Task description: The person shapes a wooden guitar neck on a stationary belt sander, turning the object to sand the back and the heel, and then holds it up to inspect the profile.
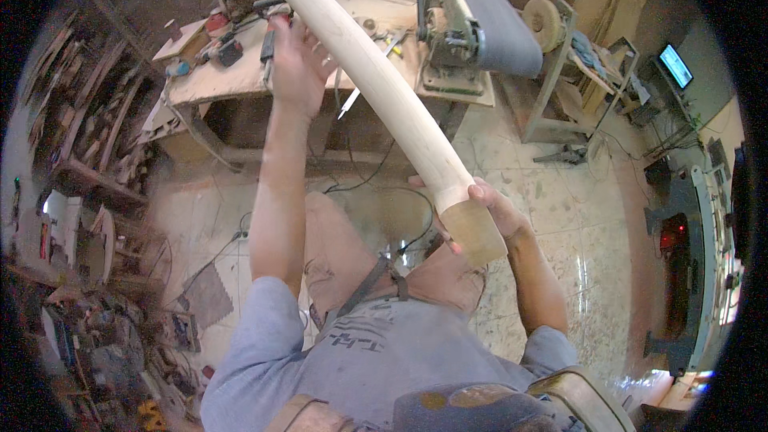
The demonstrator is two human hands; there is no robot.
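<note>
One long, curved, pale wooden piece (384, 88) slants through the air, its upper part crossing in view over the near edge of the dusty, beige-topped desk (228, 84), left of the broad dark-grey belt sander (504, 24) at the desk's right end. The step in hand looks like supporting and positioning the piece; a next move would likely call for steady support along its length. The person's right hand (502, 212) grips the squared lower end, thumb above, elbow bent. The left hand (298, 68) looks open, arm reaching forward nearly straight; whether it touches the wood, I cannot tell.
</note>
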